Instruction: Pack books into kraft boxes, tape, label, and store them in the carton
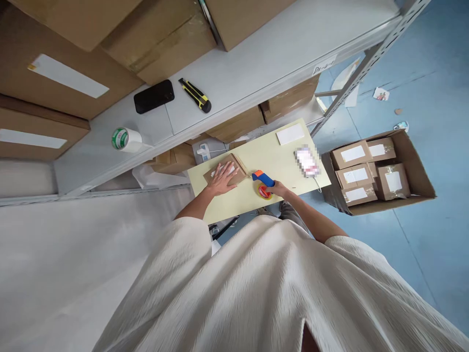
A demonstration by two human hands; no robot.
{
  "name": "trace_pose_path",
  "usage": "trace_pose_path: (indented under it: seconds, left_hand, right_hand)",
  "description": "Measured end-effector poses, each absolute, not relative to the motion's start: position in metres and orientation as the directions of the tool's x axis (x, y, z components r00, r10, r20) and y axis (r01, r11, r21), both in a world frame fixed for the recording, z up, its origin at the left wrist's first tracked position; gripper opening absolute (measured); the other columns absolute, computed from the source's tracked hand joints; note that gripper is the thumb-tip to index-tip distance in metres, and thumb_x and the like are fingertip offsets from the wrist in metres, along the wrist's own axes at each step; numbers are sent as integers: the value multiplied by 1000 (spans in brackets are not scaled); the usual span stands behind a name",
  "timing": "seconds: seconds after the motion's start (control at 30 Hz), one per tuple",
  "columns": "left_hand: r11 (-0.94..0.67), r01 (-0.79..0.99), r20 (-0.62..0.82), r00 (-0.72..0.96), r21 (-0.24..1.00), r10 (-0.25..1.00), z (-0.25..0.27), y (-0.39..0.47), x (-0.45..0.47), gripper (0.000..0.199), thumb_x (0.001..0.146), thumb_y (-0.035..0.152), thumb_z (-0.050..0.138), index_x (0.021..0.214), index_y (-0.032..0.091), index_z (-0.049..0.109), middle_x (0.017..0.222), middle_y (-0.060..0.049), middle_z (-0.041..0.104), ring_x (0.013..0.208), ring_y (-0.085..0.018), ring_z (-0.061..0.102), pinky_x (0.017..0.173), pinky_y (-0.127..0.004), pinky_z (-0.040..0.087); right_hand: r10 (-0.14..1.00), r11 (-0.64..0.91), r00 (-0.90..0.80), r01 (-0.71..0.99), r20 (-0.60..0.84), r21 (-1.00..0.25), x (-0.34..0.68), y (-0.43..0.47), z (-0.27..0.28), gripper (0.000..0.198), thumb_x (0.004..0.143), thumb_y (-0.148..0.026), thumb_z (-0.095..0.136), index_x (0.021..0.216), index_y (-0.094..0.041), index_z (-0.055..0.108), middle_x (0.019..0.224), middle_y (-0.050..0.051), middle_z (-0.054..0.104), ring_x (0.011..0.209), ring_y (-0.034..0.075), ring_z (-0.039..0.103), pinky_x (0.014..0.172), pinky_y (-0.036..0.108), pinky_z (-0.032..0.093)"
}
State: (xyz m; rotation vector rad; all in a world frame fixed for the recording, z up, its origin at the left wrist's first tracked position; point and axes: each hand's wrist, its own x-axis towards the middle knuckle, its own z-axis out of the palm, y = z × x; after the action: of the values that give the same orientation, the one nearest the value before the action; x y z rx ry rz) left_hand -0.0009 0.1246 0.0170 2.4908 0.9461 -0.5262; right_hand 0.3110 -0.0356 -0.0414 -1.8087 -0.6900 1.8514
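Note:
My left hand [222,180] lies flat with fingers spread on top of a small cardboard box [239,171]. Part of a white label on the box shows between the fingers. In my right hand [279,188] is a tape dispenser [264,180] with a blue and orange body and a red hub carrying a roll of tape. Its orange end points toward the box's right edge, just beside it. A strip of tape seems to run between the two, though it is too small to be sure. Both rest over a pale yellow table [252,199].
A large open carton [421,181] holding several labelled boxes stands on the floor at right. On the table lie a white pad [290,134] and a phone [307,161] with a cable. The grey shelf [234,93] ahead bears a box cutter [195,95], a black phone [154,97] and a tape roll [126,140].

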Motion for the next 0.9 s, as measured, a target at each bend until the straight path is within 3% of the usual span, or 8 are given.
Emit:
trace_pose_path:
  seconds: [0.13, 0.3, 0.4, 0.47, 0.67, 0.9]
  left_hand:
    - [-596, 758, -409, 649, 265, 642, -8, 120, 3, 87, 106, 51, 60, 185, 23, 36, 196, -13, 15, 182, -40, 6, 144, -66, -11]
    - [-510, 804, -379, 595, 306, 709, -15, 117, 8, 85, 106, 51, 62, 184, 26, 39, 196, -10, 17, 183, -36, 4, 144, -64, -10]
    - [-277, 927, -322, 350, 252, 880, -16, 126, 2, 83, 110, 50, 55, 186, 23, 34, 196, -13, 14, 183, -38, 3, 144, -68, -5]
    - [-158, 960, -300, 225, 232, 927, -18, 135, -4, 83, 112, 49, 50, 187, 22, 28, 196, -14, 9, 183, -38, 2, 144, -69, -4]
    - [-160, 955, -307, 234, 248, 922, -20, 141, -7, 85, 112, 54, 52, 187, 23, 26, 197, -12, 7, 183, -35, -3, 145, -67, -3]
    - [-285, 901, -280, 380, 326, 882, -16, 118, 7, 85, 103, 41, 59, 181, 17, 36, 193, -21, 22, 182, -41, 6, 142, -71, -4]
  right_hand:
    - [599, -801, -27, -20, -801, -598, 316, -29, -42, 31, 63, -23, 90, 90, -22, 75, 80, 2, 74, 85, 23, 68, 68, 29, 51]
    - [641, -766, -131, -42, -757, -641, 339, -24, -48, 35, 61, -33, 84, 93, -21, 76, 80, 2, 72, 80, 20, 61, 66, 29, 44]
    - [601, -780, -238, 37, -763, -625, 364, -40, -53, 36, 55, -29, 82, 90, -21, 78, 79, 3, 73, 80, 22, 62, 67, 32, 44]
    - [528, -812, -278, 111, -802, -573, 380, -57, -54, 36, 52, -28, 82, 86, -21, 79, 78, 4, 75, 80, 25, 64, 68, 34, 46]
    - [640, -763, -266, -101, -721, -639, 397, -77, -52, 51, 56, -31, 82, 106, -22, 82, 97, 5, 81, 95, 29, 70, 81, 37, 53]
    - [705, -705, -202, -96, -680, -703, 386, -36, -52, 45, 60, -34, 85, 102, -21, 78, 92, 3, 77, 96, 28, 66, 83, 37, 51]
